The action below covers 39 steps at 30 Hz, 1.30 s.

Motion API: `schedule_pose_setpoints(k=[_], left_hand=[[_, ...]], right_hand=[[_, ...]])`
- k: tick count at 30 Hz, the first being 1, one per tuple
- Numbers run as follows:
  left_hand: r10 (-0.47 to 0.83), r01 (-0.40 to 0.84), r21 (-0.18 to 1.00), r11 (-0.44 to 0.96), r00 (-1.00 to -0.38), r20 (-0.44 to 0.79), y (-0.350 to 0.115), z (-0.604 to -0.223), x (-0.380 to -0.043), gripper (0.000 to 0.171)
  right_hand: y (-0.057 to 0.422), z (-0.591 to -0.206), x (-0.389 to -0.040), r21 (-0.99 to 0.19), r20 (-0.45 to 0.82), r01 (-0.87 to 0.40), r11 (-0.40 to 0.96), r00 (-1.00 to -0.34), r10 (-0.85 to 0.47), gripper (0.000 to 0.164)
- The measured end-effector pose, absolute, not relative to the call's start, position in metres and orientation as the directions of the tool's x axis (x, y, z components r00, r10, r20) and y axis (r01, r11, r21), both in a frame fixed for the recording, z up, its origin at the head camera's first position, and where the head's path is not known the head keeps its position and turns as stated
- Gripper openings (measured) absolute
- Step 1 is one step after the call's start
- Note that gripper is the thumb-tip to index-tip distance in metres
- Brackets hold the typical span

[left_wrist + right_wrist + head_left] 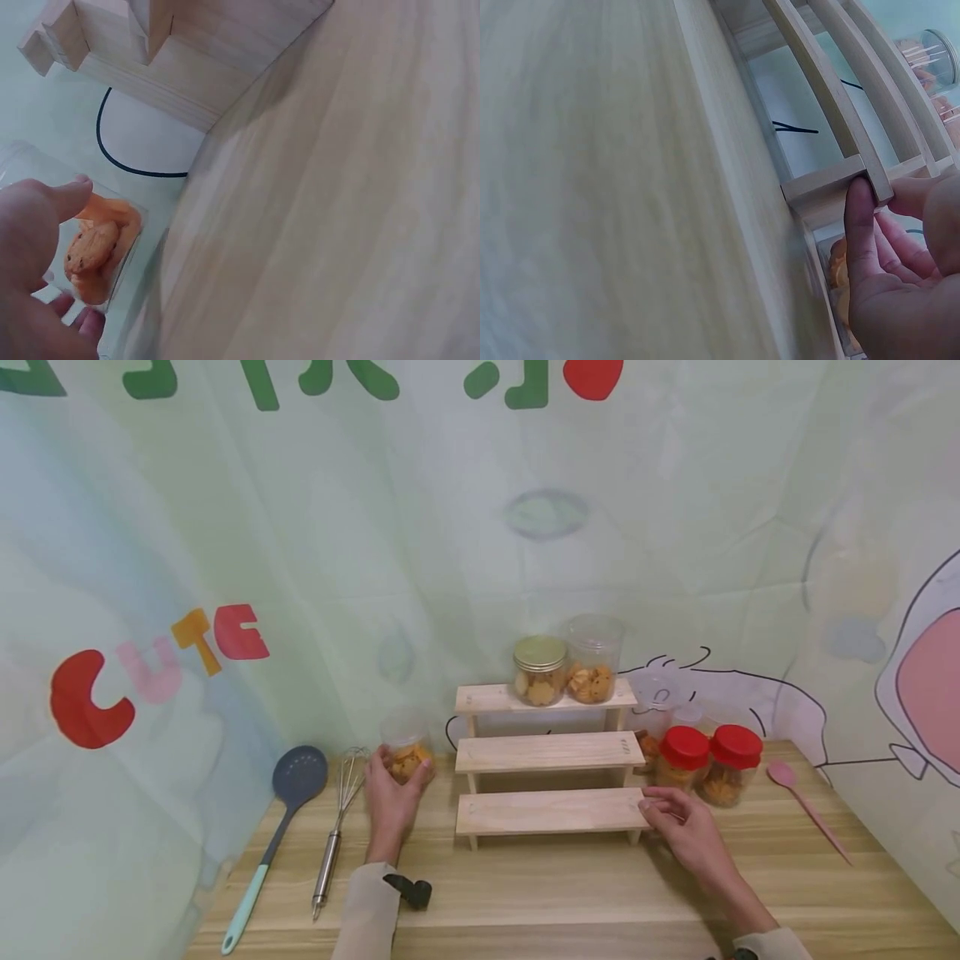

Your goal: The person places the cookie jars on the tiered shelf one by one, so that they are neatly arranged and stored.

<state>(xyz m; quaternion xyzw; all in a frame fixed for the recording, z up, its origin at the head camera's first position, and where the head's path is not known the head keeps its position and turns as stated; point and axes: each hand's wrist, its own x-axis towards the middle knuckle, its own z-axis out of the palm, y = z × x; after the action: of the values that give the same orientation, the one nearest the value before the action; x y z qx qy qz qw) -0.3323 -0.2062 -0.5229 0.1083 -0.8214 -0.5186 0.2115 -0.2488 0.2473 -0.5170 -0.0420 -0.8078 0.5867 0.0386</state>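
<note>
Two jars stand on the top step of the rack (551, 752): a gold-lidded jar (540, 673) and, just beside it, a tall jar (593, 664). The middle and bottom steps bear no jar, so the loading looks only partly done. Off the rack, to its left, is a clear jar (411, 753), which the left hand (393, 800) grasps between thumb and fingers; whether its base touches the table (555, 893), I cannot tell. The right hand (692, 837) pinches the right end of the bottom step.

Beyond the rack's right end stand a red-lidded jar (682, 760), a second red-lidded jar (731, 767) beside it, and at least one more container (647, 747), partly hidden.

The gold-lidded and tall jars hold golden cookies in their lower parts. The clear jar has cookies at the bottom, one dotted with dark bits. Similar golden-brown pieces show through both red-lidded jars.
</note>
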Motion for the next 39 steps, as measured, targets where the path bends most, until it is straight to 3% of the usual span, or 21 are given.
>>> schedule_pose_setpoints(k=[9, 30, 39], left_hand=[[-0.405, 0.143, 0.913, 0.382, -0.862, 0.305, -0.201, -0.506, -0.333, 0.085], [-0.412, 0.519, 0.809, 0.276, -0.697, 0.588, -0.151, -0.437, -0.319, 0.083], [-0.335, 0.486, 0.827, 0.282, -0.758, 0.560, -0.126, -0.418, -0.333, 0.086]], right_hand=[[0.248, -0.518, -0.249, -0.952, 0.004, 0.031, 0.304, -0.993, 0.114, 0.045], [0.248, -0.519, -0.249, -0.957, 0.038, -0.009, 0.289, -0.995, 0.096, 0.044], [0.248, -0.519, -0.247, -0.960, 0.044, -0.015, 0.279, -0.994, 0.097, 0.045]])
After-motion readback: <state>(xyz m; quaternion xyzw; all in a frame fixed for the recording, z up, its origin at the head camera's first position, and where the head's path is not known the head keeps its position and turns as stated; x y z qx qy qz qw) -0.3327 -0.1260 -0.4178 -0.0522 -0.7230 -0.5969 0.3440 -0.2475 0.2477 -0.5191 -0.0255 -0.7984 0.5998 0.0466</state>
